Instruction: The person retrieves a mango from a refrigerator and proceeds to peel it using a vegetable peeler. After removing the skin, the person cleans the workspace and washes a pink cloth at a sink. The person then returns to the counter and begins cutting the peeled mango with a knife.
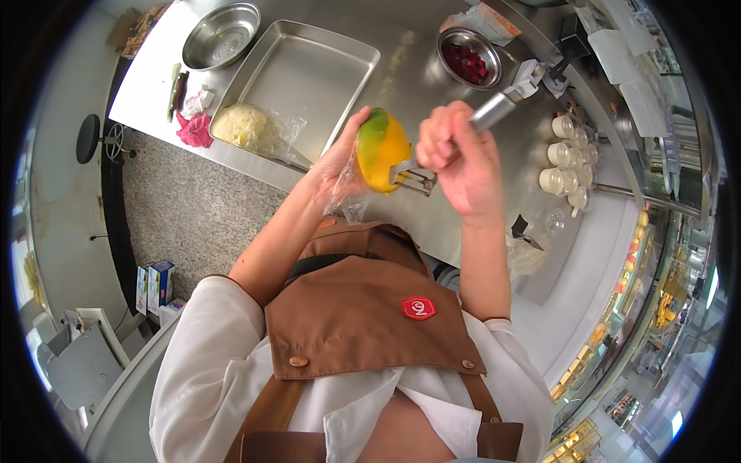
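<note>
My left hand (334, 169) holds a mango (379, 149), green at the top and yellow below, upright in front of the apron. Clear plastic film (347, 188) hangs crumpled between the palm and the fruit. My right hand (466, 159) is closed around the silver handle (492, 113) of a Y-shaped peeler. The metal peeler head (414, 176) is at the lower right side of the mango; exact blade contact is hard to tell. Beyond my left hand lies a metal tray (307, 75) with a pale yellow mound (246, 124) partly under clear film.
A steel bowl (223, 37) stands at the far left, near a knife (179, 92) and a pink cloth (195, 130). Another steel bowl (496, 65) holds dark red cubes (465, 61). Several small lidded cups (558, 153) line the right side. A black-tipped item (524, 228) lies nearer.
</note>
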Tool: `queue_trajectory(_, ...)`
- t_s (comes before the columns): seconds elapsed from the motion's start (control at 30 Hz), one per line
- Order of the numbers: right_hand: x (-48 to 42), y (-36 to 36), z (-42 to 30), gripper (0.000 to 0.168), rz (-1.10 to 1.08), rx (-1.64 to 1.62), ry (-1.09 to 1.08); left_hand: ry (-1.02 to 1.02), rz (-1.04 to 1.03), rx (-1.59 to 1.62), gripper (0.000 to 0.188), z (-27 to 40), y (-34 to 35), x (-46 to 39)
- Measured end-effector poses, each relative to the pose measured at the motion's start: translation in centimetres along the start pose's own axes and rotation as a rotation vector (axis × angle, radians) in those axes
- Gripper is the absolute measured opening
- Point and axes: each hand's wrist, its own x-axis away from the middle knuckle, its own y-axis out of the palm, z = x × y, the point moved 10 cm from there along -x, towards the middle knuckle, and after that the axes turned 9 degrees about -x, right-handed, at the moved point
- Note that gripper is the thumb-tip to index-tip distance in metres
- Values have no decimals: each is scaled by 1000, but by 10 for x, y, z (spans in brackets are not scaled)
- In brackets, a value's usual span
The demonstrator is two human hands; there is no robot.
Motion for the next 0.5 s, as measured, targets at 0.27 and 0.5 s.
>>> queue_trajectory(0.27,-9,36,46,23,-165,321,268,130,-64,-141,42,-2,0,0)
queue_trajectory(0.5,-3,45,57,23,-204,420,347,52,-113,-46,31,-15,11,-1)
